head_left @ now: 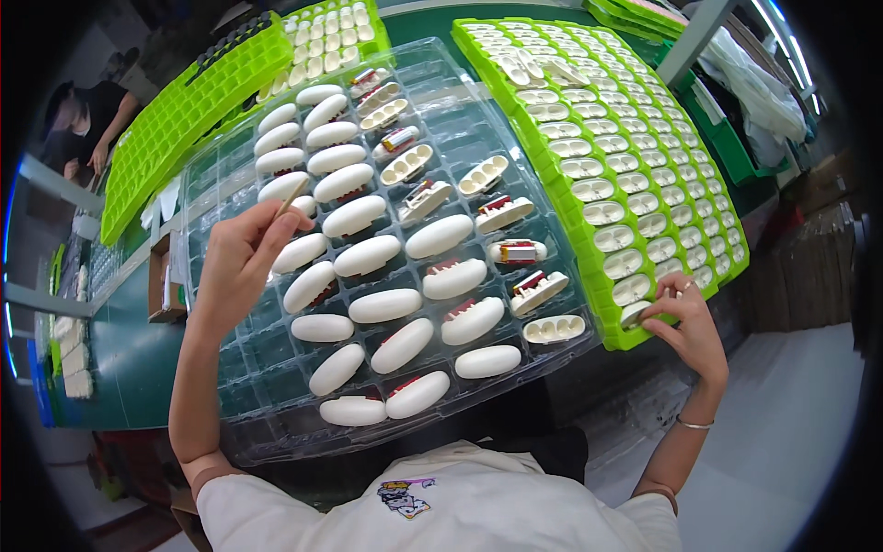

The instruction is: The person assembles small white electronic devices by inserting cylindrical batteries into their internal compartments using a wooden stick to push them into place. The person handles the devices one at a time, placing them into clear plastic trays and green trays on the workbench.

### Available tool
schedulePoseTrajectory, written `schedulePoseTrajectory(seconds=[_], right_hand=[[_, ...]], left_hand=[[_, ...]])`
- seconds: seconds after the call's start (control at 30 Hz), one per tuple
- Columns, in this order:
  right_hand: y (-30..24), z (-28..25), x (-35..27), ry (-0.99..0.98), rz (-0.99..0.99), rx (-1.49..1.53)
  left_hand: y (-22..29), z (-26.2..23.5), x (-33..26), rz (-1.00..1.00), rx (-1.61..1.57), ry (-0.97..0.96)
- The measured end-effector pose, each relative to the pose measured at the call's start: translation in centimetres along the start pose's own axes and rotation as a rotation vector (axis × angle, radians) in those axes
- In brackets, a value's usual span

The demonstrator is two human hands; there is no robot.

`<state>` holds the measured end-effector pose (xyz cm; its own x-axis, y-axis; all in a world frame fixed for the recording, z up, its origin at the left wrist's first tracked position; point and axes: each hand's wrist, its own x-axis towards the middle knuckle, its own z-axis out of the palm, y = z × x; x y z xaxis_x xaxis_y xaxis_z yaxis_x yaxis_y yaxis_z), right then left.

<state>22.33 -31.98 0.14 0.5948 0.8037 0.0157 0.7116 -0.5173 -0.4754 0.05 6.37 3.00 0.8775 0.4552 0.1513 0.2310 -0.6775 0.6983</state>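
A thin stick (293, 194) is pinched between the thumb and fingers of the left hand (243, 259), the grip closed, over the left part of the clear tray (269, 396) at the centre of the frame. At the lower right, a white shell (633, 315) in the corner of the green tray (581, 243) is gripped by the nearly closed thumb and fingers of the right hand (688, 329). The work is judged to be only partly done. Most filled pockets of the clear tray are occupied by white ovals (359, 217) laid rounded side up, with red edges seen under several; whether these are fully closed cannot be told. Along the tray's right side, red strips (517, 252) are seen in some pieces, while only bare round wells are shown by several open halves (555, 329). Nearly every pocket of the green tray is filled with shells, so plenty seems to be left. Both trays are carried by the green tabletop (120, 363).
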Motion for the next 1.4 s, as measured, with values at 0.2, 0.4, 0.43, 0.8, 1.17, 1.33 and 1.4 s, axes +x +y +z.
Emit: schedulePoseTrajectory(seconds=[0.2, 0.4, 0.43, 0.8, 1.17, 1.33, 1.4], right_hand=[[0.3, 0.2, 0.0, 0.033, 0.035, 0.019], [1.3, 0.4, 0.2, 0.02, -0.031, 0.051], [1.3, 0.4, -0.1, 0.018, -0.012, 0.062], [1.8, -1.1, 0.1, -0.062, -0.012, 0.065], [2.6, -1.3, -0.7, -0.097, -0.078, 0.076], [2.9, -1.0, -0.5, -0.064, -0.07, 0.106], [3.0, -1.0, -0.7, -0.017, -0.076, 0.105]], left_hand=[[0.1, 0.6, 0.1, -0.029, -0.057, -0.029], [-0.5, 1.3, -0.3, -0.08, -0.149, -0.047], [-0.4, 1.4, -0.3, -0.085, -0.155, -0.061], [3.2, 2.4, 0.0, 0.066, -0.081, -0.133], [10.0, 8.6, 2.2, 0.521, 0.015, -0.383], [12.9, 14.1, 4.1, 0.735, -0.026, -0.496], [14.0, 16.4, 4.5, 0.791, -0.013, -0.521]])
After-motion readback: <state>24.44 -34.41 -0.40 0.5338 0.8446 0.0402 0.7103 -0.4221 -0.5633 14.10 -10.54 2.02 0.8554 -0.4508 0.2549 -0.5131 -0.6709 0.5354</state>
